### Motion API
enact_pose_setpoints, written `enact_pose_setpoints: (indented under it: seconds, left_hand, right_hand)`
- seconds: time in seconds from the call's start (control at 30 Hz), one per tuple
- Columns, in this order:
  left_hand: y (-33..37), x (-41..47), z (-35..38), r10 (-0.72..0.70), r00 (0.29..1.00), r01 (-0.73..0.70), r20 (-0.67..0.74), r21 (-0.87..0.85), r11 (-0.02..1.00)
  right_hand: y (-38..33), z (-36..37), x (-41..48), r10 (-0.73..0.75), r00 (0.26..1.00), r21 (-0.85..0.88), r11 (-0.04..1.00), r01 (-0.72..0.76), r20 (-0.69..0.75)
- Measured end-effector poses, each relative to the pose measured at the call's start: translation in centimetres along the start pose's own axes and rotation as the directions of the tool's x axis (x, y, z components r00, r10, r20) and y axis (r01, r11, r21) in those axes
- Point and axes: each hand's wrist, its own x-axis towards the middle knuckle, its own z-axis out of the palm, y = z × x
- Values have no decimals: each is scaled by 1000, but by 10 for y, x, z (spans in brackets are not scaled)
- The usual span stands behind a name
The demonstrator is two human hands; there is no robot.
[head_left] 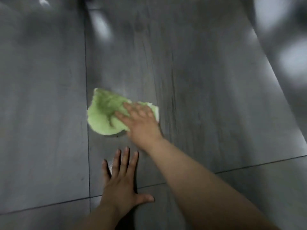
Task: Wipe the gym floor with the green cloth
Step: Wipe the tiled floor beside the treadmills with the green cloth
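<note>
Wiping the floor (41, 97), the flat right hand (141, 122) presses the cloth (104, 113) while the splayed left hand (121, 185) braces; steady, overlapping strokes would serve best.

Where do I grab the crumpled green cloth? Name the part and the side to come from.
Probably the bunched ridge in the middle of the crumpled green cloth, pinched from above on its left side: that half lies bare and rumpled, while the right hand presses flat on the right half.

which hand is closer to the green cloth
Right. The right hand rests flat on the green cloth; the left hand lies flat on the floor nearer the person, apart from the cloth.
</note>
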Motion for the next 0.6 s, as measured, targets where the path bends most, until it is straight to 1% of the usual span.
enact_pose_setpoints:
  seconds: [0.03, 0.07, 0.1, 0.13, 0.17, 0.2, 0.23, 0.27, 0.3, 0.33, 0.37, 0.4, 0.43, 0.47, 0.5, 0.53, 0.57, 0.6]
  left_hand:
    - [0, -2, -1, 1, 1000, -1, -7, -2, 1000]
    - [1, -4, -2, 1, 1000, -1, -8, -3, 1000]
    - [2, -5, -2, -3, 1000, 3, -3, -2, 1000]
    - [2, -5, -3, -10, 1000, 10, 3, 3, 1000]
    - [2, -5, -2, -14, 1000, 14, -14, 19, 1000]
    - [2, -5, -2, -16, 999, 18, -37, 37, 999]
    - [1, -6, -2, -20, 997, 24, -71, 57, 998]
    - [0, -9, -5, -16, 994, 23, -106, 66, 998]
    - [-6, -13, -8, -10, 989, 18, -148, 52, 999]
    - [-14, -19, -10, -21, 982, 22, -189, 0, 1000]
    - [-24, -27, -14, -88, 966, 66, -243, -100, 993]
    - [-39, -38, -16, -216, 933, 155, -288, -219, 963]
    - [-56, -51, -19, -347, 888, 257, -301, -302, 918]
    - [-74, -65, -21, -454, 846, 347, -279, -358, 867]
    - [-89, -76, -22, -504, 831, 405, -235, -365, 838]
    - [-100, -85, -23, -499, 845, 418, -194, -342, 842]
    - [-106, -89, -22, -475, 864, 409, -165, -319, 855]
    - [-108, -90, -22, -466, 873, 405, -146, -315, 858]
  right_hand:
    - [27, -8, -8, 66, 993, -106, 991, -76, -101]
    - [58, -18, -21, 216, 956, -156, 956, -248, -198]
    - [88, -29, -41, 379, 887, -140, 895, -424, -264]
    - [111, -39, -67, 508, 812, -98, 828, -553, -287]
    - [123, -47, -90, 621, 713, -32, 747, -664, -325]
    - [128, -52, -108, 728, 595, 38, 643, -765, -339]
    - [124, -51, -117, 835, 457, 132, 513, -848, -308]
    - [114, -49, -115, 893, 344, 211, 410, -887, -289]
    - [101, -43, -103, 911, 302, 242, 372, -896, -283]
    - [85, -37, -85, 911, 324, 235, 383, -893, -256]
    - [68, -30, -68, 902, 366, 219, 414, -884, -228]
    - [48, -23, -53, 881, 430, 198, 465, -863, -198]
    - [24, -18, -41, 842, 514, 178, 537, -825, -163]
    - [-1, -5, -33, 774, 619, 155, 633, -758, -136]
    - [-29, 9, -29, 681, 723, 138, 732, -667, -117]
    - [-58, 25, -30, 556, 822, 94, 831, -548, -124]
    - [-84, 40, -37, 378, 913, 31, 925, -378, -155]
    - [-105, 49, -47, 204, 972, -19, 978, -208, -114]
